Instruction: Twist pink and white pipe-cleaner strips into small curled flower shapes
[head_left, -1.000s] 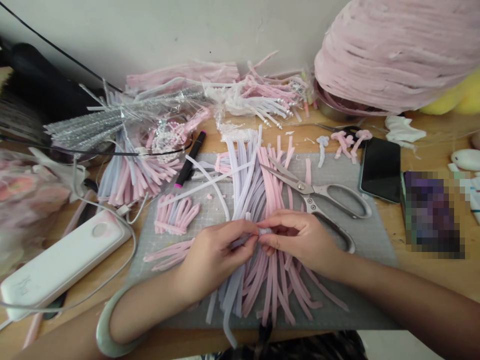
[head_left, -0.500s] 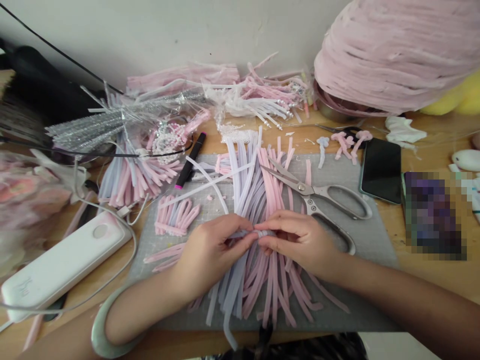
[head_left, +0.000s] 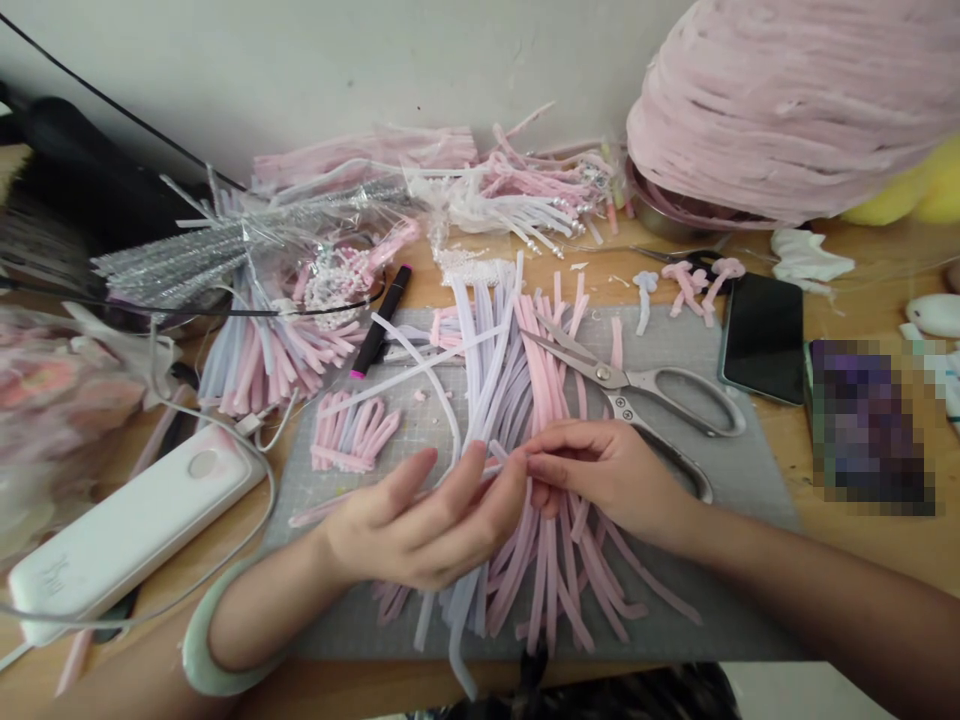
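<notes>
My left hand (head_left: 420, 525) and my right hand (head_left: 600, 470) meet over a heap of pink and pale lilac fuzzy strips (head_left: 517, 400) lying on a grey cutting mat (head_left: 720, 500). Both hands pinch one lilac strip (head_left: 501, 462) between their fingertips; the left hand's fingers are stretched along it. A green bangle (head_left: 206, 655) rings my left wrist. Large metal scissors (head_left: 637, 385) lie on the mat just beyond my right hand. A small bundle of bent pink strips (head_left: 352, 435) lies to the left.
A white power bank (head_left: 127, 530) with cables sits at the left. A black marker (head_left: 381, 320), silver pipe cleaners (head_left: 172, 255) and bagged pink strips (head_left: 420, 160) lie behind. A phone (head_left: 761, 335) and a big pink yarn mass (head_left: 795, 100) are at the right.
My left hand has turned and dropped slightly, its fingers now stretched out along the strip instead of curled. My right hand stays almost in place at the strip's end.
</notes>
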